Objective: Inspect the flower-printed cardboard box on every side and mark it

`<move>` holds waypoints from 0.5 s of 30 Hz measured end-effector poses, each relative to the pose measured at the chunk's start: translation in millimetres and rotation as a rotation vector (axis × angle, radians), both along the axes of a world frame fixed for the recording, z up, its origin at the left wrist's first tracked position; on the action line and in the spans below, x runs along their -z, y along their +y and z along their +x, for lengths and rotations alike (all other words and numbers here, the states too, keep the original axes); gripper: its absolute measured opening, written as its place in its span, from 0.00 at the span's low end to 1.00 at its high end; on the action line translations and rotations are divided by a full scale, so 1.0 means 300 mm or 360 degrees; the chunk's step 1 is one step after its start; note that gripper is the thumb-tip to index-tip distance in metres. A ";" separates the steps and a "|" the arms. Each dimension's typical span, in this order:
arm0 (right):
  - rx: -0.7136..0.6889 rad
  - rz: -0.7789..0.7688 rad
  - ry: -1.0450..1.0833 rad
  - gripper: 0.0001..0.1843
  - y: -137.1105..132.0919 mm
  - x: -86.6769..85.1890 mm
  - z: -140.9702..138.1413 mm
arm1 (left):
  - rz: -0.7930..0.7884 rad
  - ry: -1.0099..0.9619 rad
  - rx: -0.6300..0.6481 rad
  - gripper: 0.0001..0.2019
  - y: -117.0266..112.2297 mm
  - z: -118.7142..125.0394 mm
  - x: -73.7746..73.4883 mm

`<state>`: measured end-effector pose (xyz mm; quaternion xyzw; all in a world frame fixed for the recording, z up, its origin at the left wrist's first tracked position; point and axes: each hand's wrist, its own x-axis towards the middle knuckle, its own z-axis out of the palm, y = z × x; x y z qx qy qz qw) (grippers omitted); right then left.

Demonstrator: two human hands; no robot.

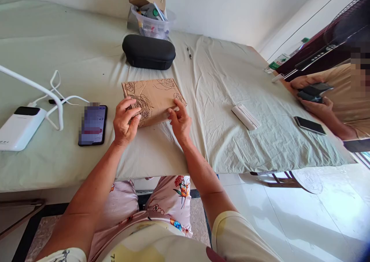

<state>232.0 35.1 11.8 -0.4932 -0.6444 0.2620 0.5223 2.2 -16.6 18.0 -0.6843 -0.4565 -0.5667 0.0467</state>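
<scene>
A flat brown piece of cardboard (160, 100), scribbled with dark looping lines, lies on the cloth-covered table in front of me. My left hand (126, 121) grips its left side, fingers over the scribbles and thumb by the near edge. At the right side, my right hand (180, 119) holds it with the index finger on top and the thumb close to the near edge. The undersides of both grips are hidden. Just beyond the cardboard sits a black zippered hard case (148, 52).
Left of me are a lit phone (94, 125), a white power bank (23, 127) and a white cable (59, 104). A plastic tub (154, 27) stands by the wall. To the right lie a pale slim object (245, 116) and another phone (310, 125); a person's hands (320, 104) hold something dark.
</scene>
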 end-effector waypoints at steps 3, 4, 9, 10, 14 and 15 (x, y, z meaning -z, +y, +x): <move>0.0140 0.0029 -0.0019 0.28 0.036 -0.006 0.037 | 0.0014 -0.0099 -0.0037 0.12 0.002 -0.021 -0.006; 0.0183 0.0032 -0.0026 0.27 0.047 -0.008 0.047 | 0.0023 -0.0136 -0.0037 0.12 0.002 -0.025 -0.008; 0.0189 0.0110 -0.0015 0.26 0.073 -0.009 0.061 | 0.0016 -0.0280 -0.0031 0.12 0.004 -0.022 -0.013; 0.0151 0.0112 -0.0001 0.27 0.073 -0.007 0.058 | 0.0006 -0.0302 -0.0037 0.12 0.004 -0.020 -0.013; 0.0007 0.0019 0.0091 0.28 0.061 -0.002 0.045 | -0.0044 -0.0402 -0.0079 0.14 0.008 -0.014 -0.008; -0.0025 -0.0001 0.0104 0.28 0.057 -0.002 0.043 | -0.0051 -0.0429 -0.0079 0.13 0.009 -0.015 -0.007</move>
